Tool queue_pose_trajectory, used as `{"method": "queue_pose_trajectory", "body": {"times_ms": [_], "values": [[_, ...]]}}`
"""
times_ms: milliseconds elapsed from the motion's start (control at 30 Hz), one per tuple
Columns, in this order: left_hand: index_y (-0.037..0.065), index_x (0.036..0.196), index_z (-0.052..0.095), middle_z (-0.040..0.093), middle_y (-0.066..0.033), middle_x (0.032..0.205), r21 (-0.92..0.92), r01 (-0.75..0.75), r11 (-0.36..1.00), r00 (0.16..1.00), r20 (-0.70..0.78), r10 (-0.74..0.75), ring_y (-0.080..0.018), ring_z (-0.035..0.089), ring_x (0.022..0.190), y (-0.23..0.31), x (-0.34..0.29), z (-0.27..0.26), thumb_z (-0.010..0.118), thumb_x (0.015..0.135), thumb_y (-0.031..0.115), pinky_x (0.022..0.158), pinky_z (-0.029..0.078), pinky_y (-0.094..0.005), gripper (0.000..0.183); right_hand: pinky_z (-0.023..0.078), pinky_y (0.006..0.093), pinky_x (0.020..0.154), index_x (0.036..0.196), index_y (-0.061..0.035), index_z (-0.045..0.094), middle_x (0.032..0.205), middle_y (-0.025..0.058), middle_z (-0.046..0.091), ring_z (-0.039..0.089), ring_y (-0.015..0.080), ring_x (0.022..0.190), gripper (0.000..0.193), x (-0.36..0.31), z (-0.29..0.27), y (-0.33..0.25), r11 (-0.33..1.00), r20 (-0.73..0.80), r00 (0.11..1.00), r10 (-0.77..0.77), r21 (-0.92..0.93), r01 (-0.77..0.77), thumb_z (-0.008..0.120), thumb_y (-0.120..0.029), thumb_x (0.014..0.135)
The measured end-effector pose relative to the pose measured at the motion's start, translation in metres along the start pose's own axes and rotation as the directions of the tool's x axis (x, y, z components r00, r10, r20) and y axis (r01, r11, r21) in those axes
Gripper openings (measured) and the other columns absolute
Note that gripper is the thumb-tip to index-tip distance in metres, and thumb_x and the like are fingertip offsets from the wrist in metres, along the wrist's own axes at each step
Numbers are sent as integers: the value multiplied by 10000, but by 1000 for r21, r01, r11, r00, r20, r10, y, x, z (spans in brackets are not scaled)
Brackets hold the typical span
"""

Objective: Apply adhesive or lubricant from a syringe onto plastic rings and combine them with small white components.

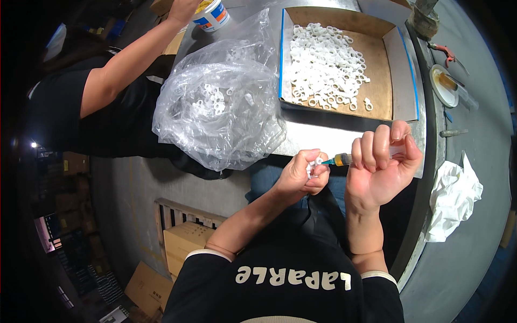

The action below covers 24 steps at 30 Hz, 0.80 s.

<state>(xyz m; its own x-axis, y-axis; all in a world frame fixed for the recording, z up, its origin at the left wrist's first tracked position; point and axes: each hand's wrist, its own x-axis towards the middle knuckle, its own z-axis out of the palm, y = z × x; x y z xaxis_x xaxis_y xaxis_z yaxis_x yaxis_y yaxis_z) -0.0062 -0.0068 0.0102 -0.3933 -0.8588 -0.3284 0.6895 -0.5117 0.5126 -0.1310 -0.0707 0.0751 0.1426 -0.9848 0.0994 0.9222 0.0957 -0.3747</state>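
My left hand (303, 176) is closed around small white plastic ring parts (319, 160), one of them showing between thumb and fingertips. My right hand (381, 167) grips a syringe (342, 159) with amber contents and a teal tip. The tip points left and meets the white part, or lies right beside it. Fingers hide the syringe's rear end. Just beyond my hands stands a shallow blue-edged cardboard box (378, 70), with a heap of white ring parts (326, 64) over its left side.
Left of the box, a clear plastic bag (231, 134) holds more white parts. A co-worker's arm (126, 64) reaches toward a white and blue tub (214, 17). Right: a white plate (439, 89), a red-handled tool (442, 50), crumpled white paper (455, 199). Cardboard boxes (183, 242) sit lower left.
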Motion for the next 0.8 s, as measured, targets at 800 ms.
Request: {"method": "queue_pose_trajectory", "body": {"times_ms": [800], "values": [[108, 714, 407, 306, 28, 481, 152, -112, 982, 983, 162, 87, -64, 256, 410, 25, 10, 8, 296, 939, 393, 386, 213, -214, 380, 272, 268, 499, 987, 4, 526, 627, 17, 345, 304, 119, 521, 326, 15, -33, -19, 900, -126, 979, 160, 427, -92, 426, -297, 911]]}}
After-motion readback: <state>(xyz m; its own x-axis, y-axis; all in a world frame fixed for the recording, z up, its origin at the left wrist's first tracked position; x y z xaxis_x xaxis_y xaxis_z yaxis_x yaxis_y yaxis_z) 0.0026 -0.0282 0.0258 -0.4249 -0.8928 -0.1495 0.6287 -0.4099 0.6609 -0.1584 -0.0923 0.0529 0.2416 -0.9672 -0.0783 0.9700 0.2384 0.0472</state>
